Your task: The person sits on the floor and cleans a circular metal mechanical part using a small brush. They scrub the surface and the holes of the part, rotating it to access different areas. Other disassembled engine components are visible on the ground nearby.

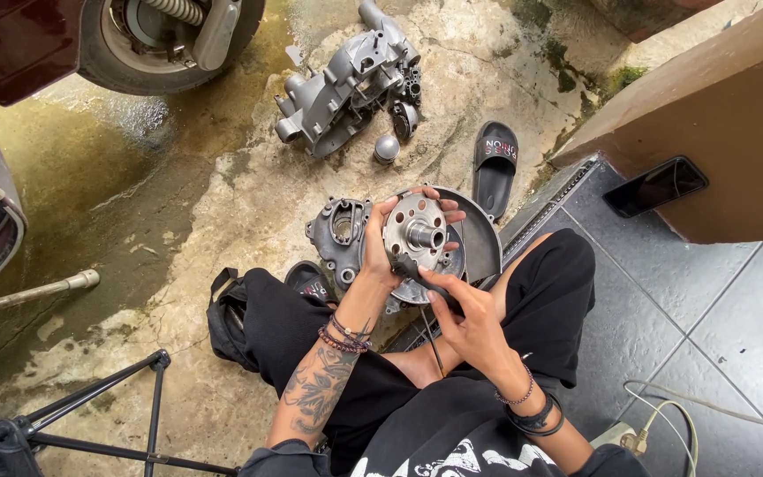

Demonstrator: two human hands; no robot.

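Already well into teardown, by look of it: engine casing (pixel 346 93) lies stripped on wet concrete floor (pixel 222 203), small domed part (pixel 387 147) beside it. Left hand (pixel 380 247) grips round perforated rotor plate (pixel 417 231) with centre hub, held up over bowl-shaped cover (pixel 480 238) and crankcase half (pixel 339 234). Right hand (pixel 474 322) clenched on thin dark-handled tool (pixel 421 281), tip at plate's lower edge. Plate not yet set down; reassembly not visible.

Stained, damp concrete floor (pixel 178 230), meeting dark floor tiles (pixel 691 300) at right. Lying on the concrete: a grey engine casing (pixel 346 84) with a small metal dome (pixel 387 147) just beside it, a black sandal (pixel 495 168), a metal pipe (pixel 33 291) and tripod legs (pixel 125 389). A white cable (pixel 708 408) is trailing across the tiles.
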